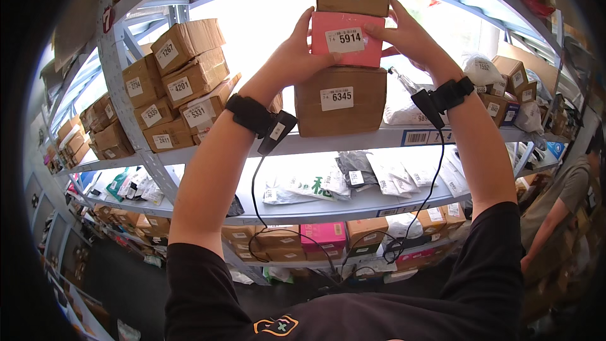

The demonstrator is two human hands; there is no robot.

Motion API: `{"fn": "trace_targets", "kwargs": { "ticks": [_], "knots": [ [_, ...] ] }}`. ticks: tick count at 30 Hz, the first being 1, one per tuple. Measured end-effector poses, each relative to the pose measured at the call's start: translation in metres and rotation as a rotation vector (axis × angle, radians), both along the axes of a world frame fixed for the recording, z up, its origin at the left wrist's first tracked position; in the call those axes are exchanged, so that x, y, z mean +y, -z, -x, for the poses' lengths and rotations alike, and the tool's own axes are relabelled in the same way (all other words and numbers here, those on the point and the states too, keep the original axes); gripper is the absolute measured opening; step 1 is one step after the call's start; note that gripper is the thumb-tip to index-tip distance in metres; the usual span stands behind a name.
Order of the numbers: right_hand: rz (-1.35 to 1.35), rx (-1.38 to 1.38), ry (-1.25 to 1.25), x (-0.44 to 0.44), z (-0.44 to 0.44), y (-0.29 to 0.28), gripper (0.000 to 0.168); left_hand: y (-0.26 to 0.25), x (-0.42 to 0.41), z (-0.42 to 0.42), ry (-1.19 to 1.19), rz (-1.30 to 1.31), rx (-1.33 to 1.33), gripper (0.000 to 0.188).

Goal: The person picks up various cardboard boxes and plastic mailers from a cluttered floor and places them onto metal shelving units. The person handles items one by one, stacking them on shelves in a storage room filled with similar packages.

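A pink cardboard box (324, 26) with a white label sits in the middle of a stack. My left hand (296, 57) grips its left side, thumb across the lower front. From the right, my right hand (412, 33) holds the same box, its thumb on the front face and a raised finger beside the upper box. Under it stands a larger brown cardboard box (343, 116) on the shelf edge. Another brown cardboard box (326, 2) rests on top of the pink one. The fingers behind the boxes are partly hidden.
Brown cartons (191, 71) are stacked left, beside a perforated metal upright (116, 57). Plastic-wrapped parcels (412, 99) lie right of the stack. Flat mailing bags (393, 173) cover part of the shelf below. Cables (255, 189) hang from my wrist straps. A person's arm (549, 227) shows at far right.
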State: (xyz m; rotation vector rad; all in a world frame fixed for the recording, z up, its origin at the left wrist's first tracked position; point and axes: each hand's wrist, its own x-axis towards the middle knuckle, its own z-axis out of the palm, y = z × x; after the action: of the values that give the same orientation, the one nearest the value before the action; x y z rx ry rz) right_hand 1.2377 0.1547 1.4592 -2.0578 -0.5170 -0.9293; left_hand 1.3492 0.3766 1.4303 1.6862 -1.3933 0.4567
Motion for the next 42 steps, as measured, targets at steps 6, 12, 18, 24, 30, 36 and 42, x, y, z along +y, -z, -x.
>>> {"fn": "trace_targets", "kwargs": {
  "ticks": [6, 12, 18, 24, 30, 36, 42],
  "knots": [
    [-0.014, 0.06, 0.102, -0.017, 0.0, 0.021, 0.096, 0.02, -0.006, -0.011, -0.041, 0.04, -0.123, 0.102],
    [0.093, 0.402, 0.103, -0.014, 0.016, 0.076, 0.073, 0.036, 0.026, 0.009, -0.188, -0.157, 0.072, 0.089],
    [0.253, 0.326, 0.155, -0.031, 0.013, 0.083, 0.063, 0.042, 0.014, 0.004, -0.107, -0.071, 0.034, 0.085],
    [0.169, 0.304, 0.136, -0.037, 0.019, 0.083, 0.057, 0.039, 0.002, 0.008, -0.114, -0.087, 0.071, 0.087],
    [0.133, 0.331, 0.138, -0.039, 0.027, 0.081, 0.061, 0.037, -0.003, 0.014, -0.143, -0.106, 0.094, 0.089],
    [0.005, 0.108, 0.266, -0.047, 0.019, 0.039, 0.083, 0.025, 0.004, 0.013, -0.217, -0.114, -0.013, 0.097],
    [-0.042, 0.004, 0.075, -0.04, 0.003, -0.003, 0.075, -0.026, -0.022, 0.003, 0.033, 0.111, 0.151, 0.098]
  ]
}}
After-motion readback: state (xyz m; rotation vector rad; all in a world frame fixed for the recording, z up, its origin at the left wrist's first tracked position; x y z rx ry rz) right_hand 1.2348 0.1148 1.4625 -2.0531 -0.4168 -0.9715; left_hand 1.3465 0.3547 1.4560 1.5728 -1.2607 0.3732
